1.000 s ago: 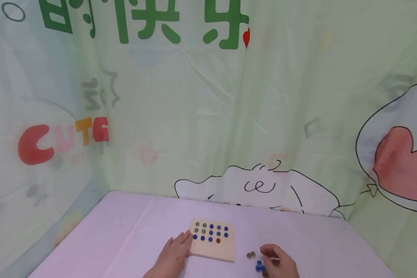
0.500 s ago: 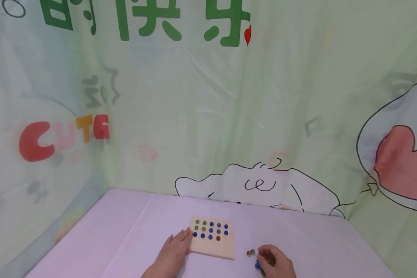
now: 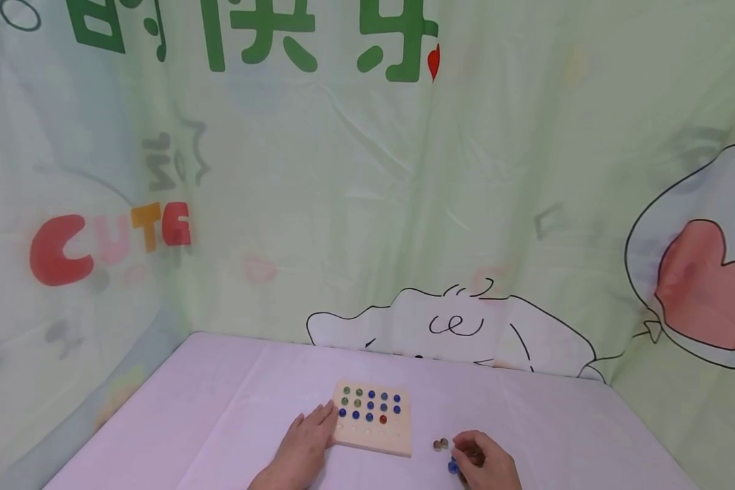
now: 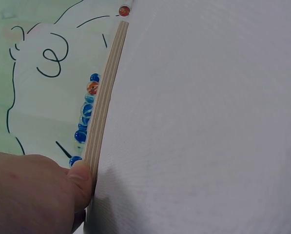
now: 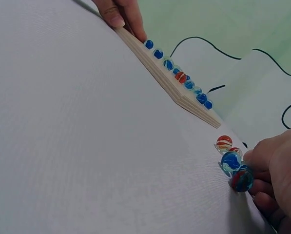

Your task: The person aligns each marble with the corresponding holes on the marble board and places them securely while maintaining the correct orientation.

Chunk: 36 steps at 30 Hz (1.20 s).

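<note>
A wooden board (image 3: 373, 441) with rows of dimples holds green, blue and red marbles. Its near row of dimples is bare. My left hand (image 3: 306, 439) rests along the board's left side, fingers straight; the left wrist view shows the thumb (image 4: 81, 174) against the edge. To the right of the board, my right hand (image 3: 490, 459) reaches down with bent fingers over loose marbles, among them a blue swirled marble (image 5: 231, 161) and a red-and-blue marble (image 5: 242, 181). The fingertips are right at these marbles; I cannot tell whether they pinch one.
Two loose marbles (image 3: 437, 444) lie between the board and my right hand; the right wrist view shows a red-and-white marble (image 5: 224, 143) there. A pale cloth (image 3: 233, 401) covers the table, and printed curtains (image 3: 282, 204) hang behind it.
My right hand has shifted slightly left over the loose marbles, covering more of them, and has stayed there for the last half second. The left hand keeps its place on the board.
</note>
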### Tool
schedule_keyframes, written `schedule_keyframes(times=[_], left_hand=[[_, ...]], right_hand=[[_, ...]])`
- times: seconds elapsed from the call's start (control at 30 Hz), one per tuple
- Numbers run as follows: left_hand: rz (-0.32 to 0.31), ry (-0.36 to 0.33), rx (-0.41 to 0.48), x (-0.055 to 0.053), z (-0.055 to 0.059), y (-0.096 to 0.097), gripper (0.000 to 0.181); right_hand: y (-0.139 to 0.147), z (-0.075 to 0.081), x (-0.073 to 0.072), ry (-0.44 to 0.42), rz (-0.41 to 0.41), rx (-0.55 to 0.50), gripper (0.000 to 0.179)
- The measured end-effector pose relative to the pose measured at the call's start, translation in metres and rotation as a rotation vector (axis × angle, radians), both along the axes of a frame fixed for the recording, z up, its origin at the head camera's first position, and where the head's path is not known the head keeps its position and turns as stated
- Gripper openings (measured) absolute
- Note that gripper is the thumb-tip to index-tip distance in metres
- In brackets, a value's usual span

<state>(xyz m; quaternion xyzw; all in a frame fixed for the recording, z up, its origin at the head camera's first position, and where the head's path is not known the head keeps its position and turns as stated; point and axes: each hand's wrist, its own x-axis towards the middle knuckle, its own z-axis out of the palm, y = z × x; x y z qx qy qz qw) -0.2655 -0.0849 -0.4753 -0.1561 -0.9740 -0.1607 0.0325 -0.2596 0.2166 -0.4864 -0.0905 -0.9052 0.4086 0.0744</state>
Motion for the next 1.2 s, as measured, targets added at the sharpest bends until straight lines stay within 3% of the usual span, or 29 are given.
schedule_keyframes(times=[0.83, 1.2], left_hand=[[0.002, 0.006, 0.005, 0.0023, 0.0012, -0.001, 0.05], [0.001, 0.003, 0.009, 0.0025, 0.0019, -0.0008, 0.05]], right_hand=[[0.0034, -0.0012, -0.0003, -0.023, 0.043, 0.018, 0.007], [0.0061, -0.0017, -0.001, -0.072, 0.031, -0.133, 0.012]])
